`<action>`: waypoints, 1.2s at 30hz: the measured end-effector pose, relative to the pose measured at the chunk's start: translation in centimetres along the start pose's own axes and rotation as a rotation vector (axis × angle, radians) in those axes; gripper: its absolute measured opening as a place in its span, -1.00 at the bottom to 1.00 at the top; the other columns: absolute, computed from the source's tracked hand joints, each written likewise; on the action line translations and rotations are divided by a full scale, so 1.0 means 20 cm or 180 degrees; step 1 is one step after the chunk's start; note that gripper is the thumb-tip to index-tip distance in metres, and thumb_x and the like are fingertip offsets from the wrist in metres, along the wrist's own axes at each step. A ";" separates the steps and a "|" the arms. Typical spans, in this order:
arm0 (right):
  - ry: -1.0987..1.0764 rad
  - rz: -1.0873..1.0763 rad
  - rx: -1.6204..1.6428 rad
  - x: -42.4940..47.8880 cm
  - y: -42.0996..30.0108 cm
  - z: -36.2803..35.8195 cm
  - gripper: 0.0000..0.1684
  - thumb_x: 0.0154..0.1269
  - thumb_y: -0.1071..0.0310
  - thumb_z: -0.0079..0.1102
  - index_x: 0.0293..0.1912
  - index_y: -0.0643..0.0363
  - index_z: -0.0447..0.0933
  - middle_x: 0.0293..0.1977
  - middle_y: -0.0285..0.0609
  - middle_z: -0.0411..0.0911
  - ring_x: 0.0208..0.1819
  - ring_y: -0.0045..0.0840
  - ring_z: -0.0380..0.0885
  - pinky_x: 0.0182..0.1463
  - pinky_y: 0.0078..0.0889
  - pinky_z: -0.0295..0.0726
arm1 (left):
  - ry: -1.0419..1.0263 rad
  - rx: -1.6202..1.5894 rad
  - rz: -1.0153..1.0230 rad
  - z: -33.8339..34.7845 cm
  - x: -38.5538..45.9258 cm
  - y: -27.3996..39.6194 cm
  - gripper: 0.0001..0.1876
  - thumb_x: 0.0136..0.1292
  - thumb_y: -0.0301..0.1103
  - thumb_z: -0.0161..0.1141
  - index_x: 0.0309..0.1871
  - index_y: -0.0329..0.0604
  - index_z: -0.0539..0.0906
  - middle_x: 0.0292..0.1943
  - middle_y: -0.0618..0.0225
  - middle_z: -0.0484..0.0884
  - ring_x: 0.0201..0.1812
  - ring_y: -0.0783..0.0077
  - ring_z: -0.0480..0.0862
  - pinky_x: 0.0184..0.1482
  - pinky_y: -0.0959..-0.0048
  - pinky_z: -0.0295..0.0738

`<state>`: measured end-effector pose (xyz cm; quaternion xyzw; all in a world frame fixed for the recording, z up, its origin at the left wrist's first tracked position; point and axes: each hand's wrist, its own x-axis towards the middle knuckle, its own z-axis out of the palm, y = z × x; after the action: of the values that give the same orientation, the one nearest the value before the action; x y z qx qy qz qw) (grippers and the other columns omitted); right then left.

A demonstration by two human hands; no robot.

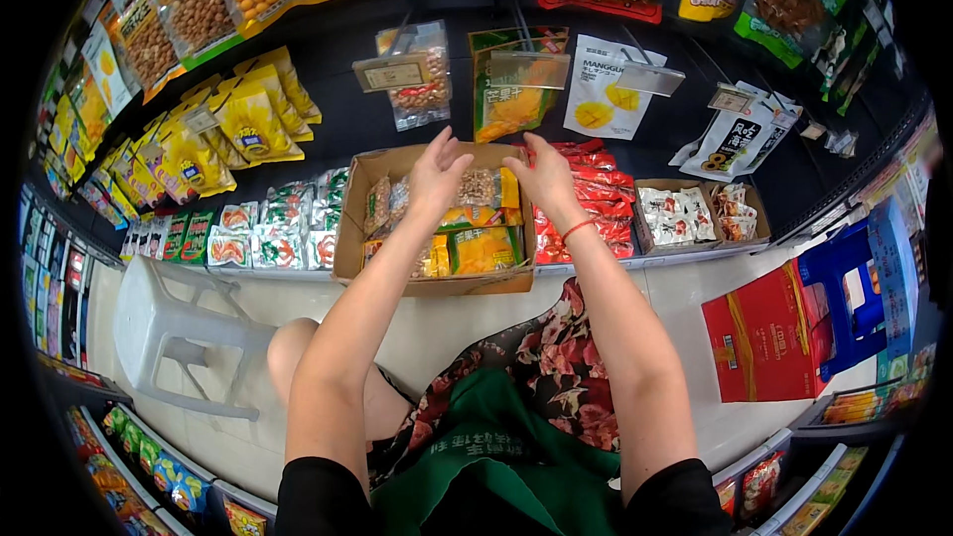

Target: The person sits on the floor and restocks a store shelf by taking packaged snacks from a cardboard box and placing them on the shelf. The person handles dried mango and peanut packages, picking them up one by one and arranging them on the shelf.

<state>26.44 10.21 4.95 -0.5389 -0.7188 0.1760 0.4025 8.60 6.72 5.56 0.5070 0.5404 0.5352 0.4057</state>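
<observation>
A cardboard box (439,285) with its top uncovered holds bags of nuts (477,187) and dried mango packets (485,249). Above its back left part is my left hand (439,171), fingers apart and nothing in it. My right hand (545,175) is likewise empty over the box's back right corner, near the red packets; a red cord circles that wrist. Between and just beyond both hands, a green and orange dried mango bag (514,100) hangs on a metal hook. Beside it hang a bag of nuts (418,93) and a white mango pouch (607,93).
Red packets (595,201) lie right of the box, green and white packets (279,227) left. A white plastic stool (149,327) stands at left on the floor. At right are a red carton (767,339) and a blue plastic stool (841,298). Yellow bags (253,123) hang at left.
</observation>
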 end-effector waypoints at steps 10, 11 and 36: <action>-0.1384 0.0448 0.0106 -0.22 -0.10 0.27 -0.37 0.14 0.11 0.31 0.11 0.33 0.47 -0.10 0.20 0.60 0.00 -0.05 0.57 0.09 -0.20 0.53 | -0.0401 0.0433 -0.0616 -0.30 -0.13 -0.36 -0.37 0.26 -0.38 0.27 0.37 -0.32 0.32 0.22 0.02 0.51 0.22 0.32 0.52 0.22 0.46 0.42; -0.1490 0.0464 0.0096 -0.23 -0.09 0.31 -0.37 0.14 0.11 0.31 0.10 0.33 0.48 -0.10 0.19 0.60 0.00 -0.05 0.57 0.09 -0.21 0.53 | -0.0406 0.0389 -0.0644 -0.31 -0.15 -0.38 -0.37 0.23 -0.36 0.29 0.34 -0.35 0.35 0.18 -0.01 0.54 0.21 0.28 0.54 0.21 0.44 0.43; -0.2458 0.1138 0.0182 -0.41 0.23 0.98 -0.38 0.15 0.19 0.35 0.07 0.42 0.43 -0.22 -0.08 0.61 -0.29 -0.42 0.63 -0.35 -0.43 0.62 | -0.1127 0.2310 -0.1051 -0.55 -0.22 -0.80 -0.39 0.10 -0.41 0.28 0.29 -0.24 0.45 0.16 0.06 0.57 0.13 0.25 0.60 0.15 0.40 0.48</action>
<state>15.12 7.90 -13.48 -0.5382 -0.7068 0.4517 0.0817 -3.25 2.03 -9.68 0.6074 0.6894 0.1433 0.3677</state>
